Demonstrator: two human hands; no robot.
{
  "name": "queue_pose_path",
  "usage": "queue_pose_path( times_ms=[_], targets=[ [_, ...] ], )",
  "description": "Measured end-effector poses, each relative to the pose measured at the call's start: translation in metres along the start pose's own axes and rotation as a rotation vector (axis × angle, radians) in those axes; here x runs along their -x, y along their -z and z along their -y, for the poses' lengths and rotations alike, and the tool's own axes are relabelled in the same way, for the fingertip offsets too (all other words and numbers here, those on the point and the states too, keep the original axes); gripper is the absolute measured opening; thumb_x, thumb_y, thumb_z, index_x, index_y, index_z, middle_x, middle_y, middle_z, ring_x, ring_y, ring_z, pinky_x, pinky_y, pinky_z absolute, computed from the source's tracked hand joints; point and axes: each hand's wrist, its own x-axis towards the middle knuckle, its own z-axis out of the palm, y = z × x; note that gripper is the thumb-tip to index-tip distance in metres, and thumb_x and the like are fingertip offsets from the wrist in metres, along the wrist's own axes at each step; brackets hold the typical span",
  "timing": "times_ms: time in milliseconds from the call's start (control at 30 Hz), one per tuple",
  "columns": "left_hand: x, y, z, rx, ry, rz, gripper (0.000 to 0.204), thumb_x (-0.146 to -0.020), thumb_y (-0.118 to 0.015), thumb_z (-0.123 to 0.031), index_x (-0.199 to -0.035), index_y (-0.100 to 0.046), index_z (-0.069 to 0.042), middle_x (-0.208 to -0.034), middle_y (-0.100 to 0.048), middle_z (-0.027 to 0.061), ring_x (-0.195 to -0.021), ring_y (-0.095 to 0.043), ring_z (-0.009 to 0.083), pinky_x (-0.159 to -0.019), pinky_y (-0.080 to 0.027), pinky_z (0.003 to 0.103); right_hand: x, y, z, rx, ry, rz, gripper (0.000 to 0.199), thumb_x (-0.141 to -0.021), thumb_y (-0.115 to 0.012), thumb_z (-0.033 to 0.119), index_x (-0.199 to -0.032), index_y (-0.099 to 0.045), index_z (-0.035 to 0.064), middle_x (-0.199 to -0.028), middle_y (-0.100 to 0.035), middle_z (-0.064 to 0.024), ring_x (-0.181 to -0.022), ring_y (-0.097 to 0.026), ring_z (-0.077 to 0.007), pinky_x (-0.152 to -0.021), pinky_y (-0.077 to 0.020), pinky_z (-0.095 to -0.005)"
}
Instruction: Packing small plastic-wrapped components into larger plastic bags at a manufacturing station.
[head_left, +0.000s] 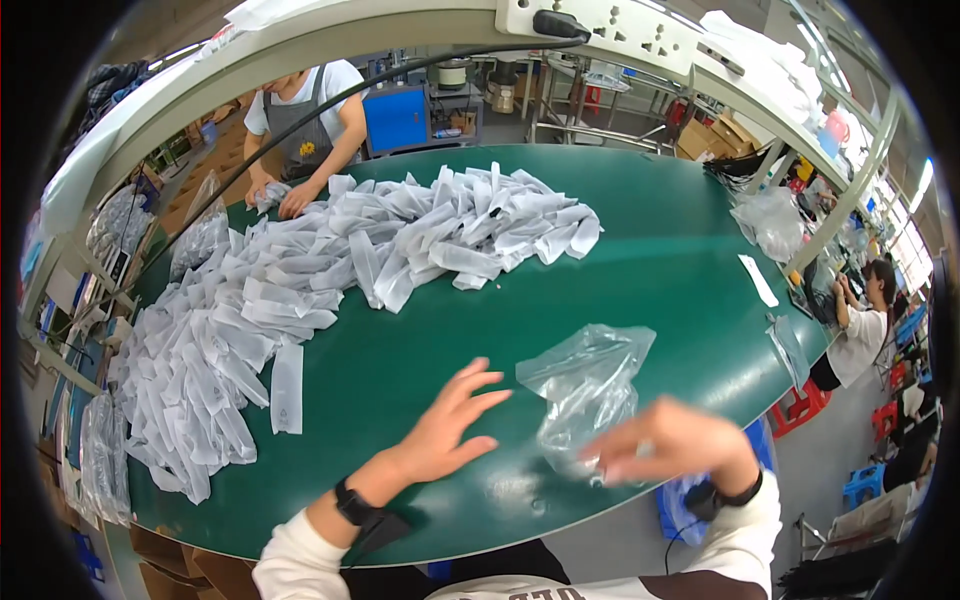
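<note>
A clear plastic bag (588, 392) lies crumpled on the green table (650, 240), its near end pinched in the blurred right hand (672, 447). Just left of the bag, the left hand (452, 420) hovers spread, empty. Light, limp and slippery, it seems best gripped at its edge.

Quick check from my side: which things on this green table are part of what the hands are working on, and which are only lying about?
In hand:
- clear plastic bag, pinched by the right hand
- left hand, open, flat beside it
- heap of white pouches

Lying about:
- white strip
- second clear bag
- power strip overhead
</note>
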Motion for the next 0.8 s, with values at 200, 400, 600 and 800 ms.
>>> queue_pose_path(
  times_ms=[200,400,600,800],
  targets=[
    [0.069,0.058,0.039,-0.646,0.37,0.25,0.079,-0.087,-0.067,-0.049,-0.151,-0.037,-0.014,-0.161,-0.014,0.0233,-0.151,-0.01,0.0419,-0.114,-0.011,0.067,-0.148,0.135,-0.14,0.147,-0.108,-0.764,0.053,-0.092,-0.066,0.043,-0.133,-0.061,0.0099,-0.126,-0.064,-0.0176,-0.113,-0.063,-0.0299,-0.095,-0.05,-0.0379],
    [0.087,0.058,0.055,-0.716,0.473,0.35,0.081,-0.087,-0.063,-0.056,-0.153,-0.035,-0.016,-0.162,-0.011,0.0244,-0.15,-0.011,0.0416,-0.111,-0.006,0.072,-0.273,0.183,-0.28,0.355,-0.509,-0.994,0.085,-0.079,-0.058,0.076,-0.145,-0.049,0.0244,-0.153,-0.042,-0.0134,-0.139,-0.04,-0.038,-0.11,-0.0368,-0.0501],
    [0.083,0.058,0.058,-0.722,0.472,0.362,0.081,-0.087,-0.059,-0.061,-0.152,-0.038,-0.017,-0.161,-0.015,0.025,-0.15,-0.015,0.0411,-0.111,-0.005,0.072,-0.296,0.191,-0.337,0.256,-0.67,-1.029,0.088,-0.077,-0.054,0.081,-0.15,-0.042,0.0338,-0.161,-0.031,-0.0024,-0.144,-0.031,-0.0397,-0.111,-0.0247,-0.0662],
    [0.08,0.057,0.055,-0.733,0.505,0.376,0.079,-0.088,-0.059,-0.061,-0.151,-0.039,-0.017,-0.16,-0.016,0.0256,-0.149,-0.016,0.0418,-0.111,-0.005,0.071,-0.31,0.202,-0.343,0.262,-0.653,-0.961,0.088,-0.077,-0.05,0.083,-0.149,-0.043,0.0337,-0.159,-0.034,-0.0018,-0.145,-0.028,-0.0393,-0.113,-0.0188,-0.0665]
  ],
)
